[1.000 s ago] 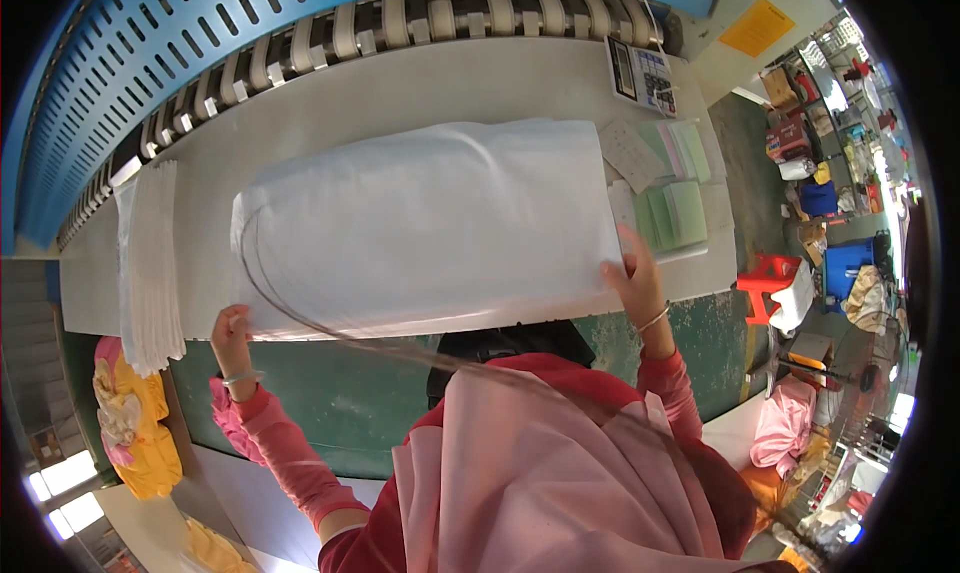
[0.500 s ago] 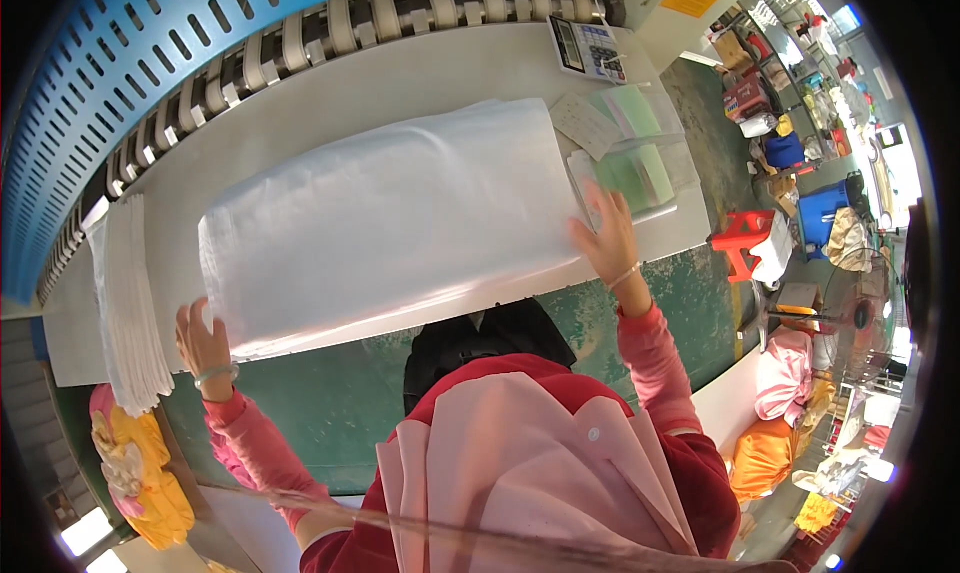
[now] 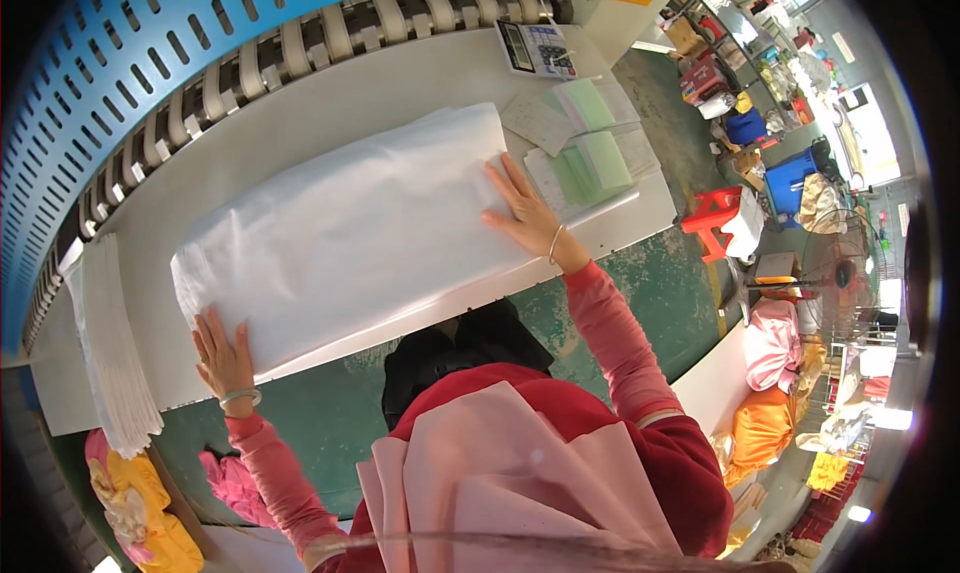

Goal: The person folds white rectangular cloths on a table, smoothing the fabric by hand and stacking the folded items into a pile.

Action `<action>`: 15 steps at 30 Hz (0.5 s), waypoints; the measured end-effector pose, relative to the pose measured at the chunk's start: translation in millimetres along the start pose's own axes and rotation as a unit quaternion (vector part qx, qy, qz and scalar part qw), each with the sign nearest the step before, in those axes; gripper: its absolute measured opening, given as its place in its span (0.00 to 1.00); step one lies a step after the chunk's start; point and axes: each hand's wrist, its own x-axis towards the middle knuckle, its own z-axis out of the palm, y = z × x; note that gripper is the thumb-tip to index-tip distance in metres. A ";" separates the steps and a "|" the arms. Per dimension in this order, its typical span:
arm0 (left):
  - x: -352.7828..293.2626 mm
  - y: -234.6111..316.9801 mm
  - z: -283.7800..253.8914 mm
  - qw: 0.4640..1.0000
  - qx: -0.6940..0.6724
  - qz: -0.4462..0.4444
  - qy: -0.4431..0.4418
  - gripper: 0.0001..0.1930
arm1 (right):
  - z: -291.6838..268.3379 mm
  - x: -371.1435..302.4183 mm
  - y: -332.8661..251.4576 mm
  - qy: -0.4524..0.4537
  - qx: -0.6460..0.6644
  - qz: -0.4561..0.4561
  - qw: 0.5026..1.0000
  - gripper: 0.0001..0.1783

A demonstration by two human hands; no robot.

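Observation:
A stack of clear plastic sheets or bags lies flat on the grey-white work table. Over its near left corner rests my left hand, fingers spread and palm down. My right hand presses flat near the stack's right edge, its fingers spread as well. Nothing is gripped in either hand. Just right of my right hand are bundles of green slips and some paper sheets. A long, narrow folded bundle of white plastic hangs over the table's left front edge.
Along the table's far side runs a machine with white belts under a slotted blue cover. A calculator sits at the back right. Off the right end stand a red stool, a blue bin and a fan.
My right hand has come down from beside the stack onto its right part. My left hand has moved from the left edge onto the near left corner. The whole view has shifted slightly.

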 end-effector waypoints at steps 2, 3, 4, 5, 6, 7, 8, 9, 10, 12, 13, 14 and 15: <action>0.0 6.9 -3.7 0.999 0.030 -0.022 -0.013 0.32 | 1.0 -2.1 9.1 0.017 0.031 -0.007 0.999 0.36; -0.2 12.6 -5.7 0.997 0.062 -0.048 -0.025 0.32 | 0.6 -3.3 13.5 0.031 0.064 -0.018 0.997 0.34; -2.2 19.6 -6.8 0.997 0.060 -0.045 -0.026 0.32 | 0.1 -5.5 16.0 0.032 0.061 -0.016 0.997 0.34; -4.4 27.9 -7.7 0.996 0.080 -0.036 -0.029 0.31 | 1.1 -8.5 17.3 0.028 0.128 -0.003 0.991 0.33; -7.5 38.3 -9.1 0.994 0.100 -0.026 -0.031 0.31 | 1.3 -12.0 18.4 0.023 0.194 0.010 0.981 0.33; -14.3 55.6 -11.4 0.994 0.097 -0.025 -0.033 0.31 | 1.1 -15.9 19.8 0.024 0.190 0.010 0.981 0.33; -25.2 80.3 -16.9 0.997 0.029 0.057 -0.039 0.30 | 1.5 -19.8 21.0 0.040 0.186 0.001 0.982 0.32; -36.6 108.3 -20.7 0.989 -0.040 0.139 -0.045 0.29 | 0.6 -24.5 24.5 0.057 0.182 -0.008 0.982 0.31; -49.8 138.8 -25.4 0.978 -0.063 0.196 -0.023 0.27 | -5.5 -27.9 21.7 0.051 0.183 -0.012 0.982 0.31; -74.2 201.9 -39.0 0.955 -0.087 0.283 0.004 0.28 | -31.3 -30.9 13.9 0.001 0.223 0.038 0.974 0.25; -85.0 227.8 -43.0 0.941 -0.106 0.321 -0.001 0.29 | -42.1 -30.1 20.7 -0.003 0.226 0.035 0.974 0.25; -95.1 252.3 -46.5 0.931 -0.098 0.349 -0.028 0.30 | -53.1 -30.1 31.5 0.009 0.221 -0.004 0.975 0.21; -104.3 274.5 -50.1 0.919 -0.113 0.375 -0.042 0.31 | -65.4 -30.0 42.5 0.020 0.217 -0.043 0.975 0.16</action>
